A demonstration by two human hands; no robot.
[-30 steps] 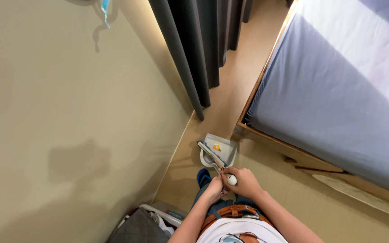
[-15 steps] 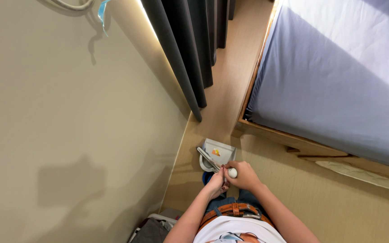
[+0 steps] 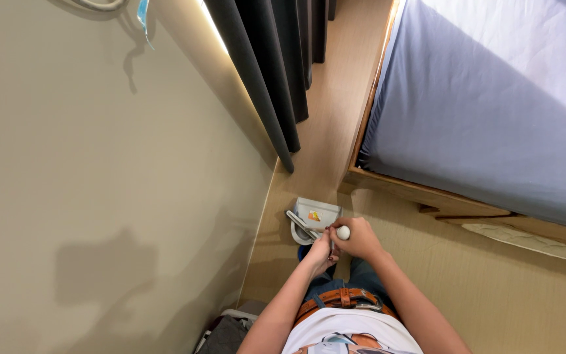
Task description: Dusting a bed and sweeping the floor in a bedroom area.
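In the narrow strip of wooden floor [image 3: 335, 98] between the beige wall [image 3: 99, 196] and the bed [image 3: 492, 105], a long-handled dustpan [image 3: 316, 215] and what looks like a broom handle are held upright in front of the person's waist. The right hand [image 3: 360, 240] is closed around the white knob [image 3: 343, 232] at the top of one handle, and the left hand [image 3: 321, 250] is curled around a thin handle just beside it; the two hands touch. The grey pan of the dustpan is seen below the hands, resting on or just above the floor near the foot of the dark curtain [image 3: 276, 72]; which of the two cannot be told from this high view. The step in hand is judged to be the gathering or parting of the two handles, since both are gripped together at their tops. For the next move, a firm hold on each handle would be called for, with the pan kept level and clear of the wooden bed frame [image 3: 420, 193] on the right. A dark bag [image 3: 224, 331] lies by the wall behind the person's left arm.
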